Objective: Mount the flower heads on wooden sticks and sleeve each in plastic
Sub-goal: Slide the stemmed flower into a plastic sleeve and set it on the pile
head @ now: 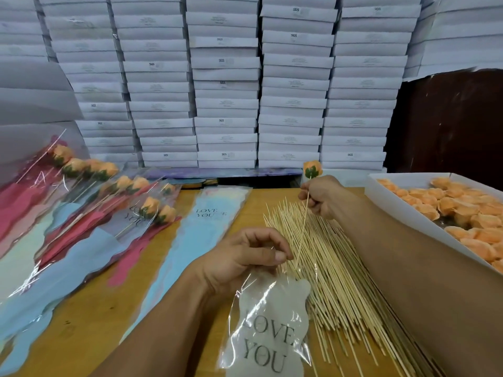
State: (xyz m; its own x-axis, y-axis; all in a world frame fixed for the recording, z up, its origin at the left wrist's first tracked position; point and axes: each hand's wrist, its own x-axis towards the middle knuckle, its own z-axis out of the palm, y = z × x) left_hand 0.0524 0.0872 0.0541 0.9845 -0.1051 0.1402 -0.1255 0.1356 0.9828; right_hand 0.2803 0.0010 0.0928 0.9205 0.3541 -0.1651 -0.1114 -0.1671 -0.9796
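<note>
"love you" sleeve (pixel 268 330) pinched by left hand (pixel 242 257); right hand (pixel 322 195) grips flower stick (pixel 302 229); boxes (pixel 226 61) read "sgs".

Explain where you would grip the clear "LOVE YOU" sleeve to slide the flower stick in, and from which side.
Pinch the sleeve at its open top edge, as the left hand does, coming from the left. The stick in the right hand points down at that mouth.

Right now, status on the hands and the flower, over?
Right hand pinching stick, flower mounted on top. Left hand holding sleeve mouth at the stick's lower tip. Not sleeved yet. Nothing between tip and sleeve.
</note>
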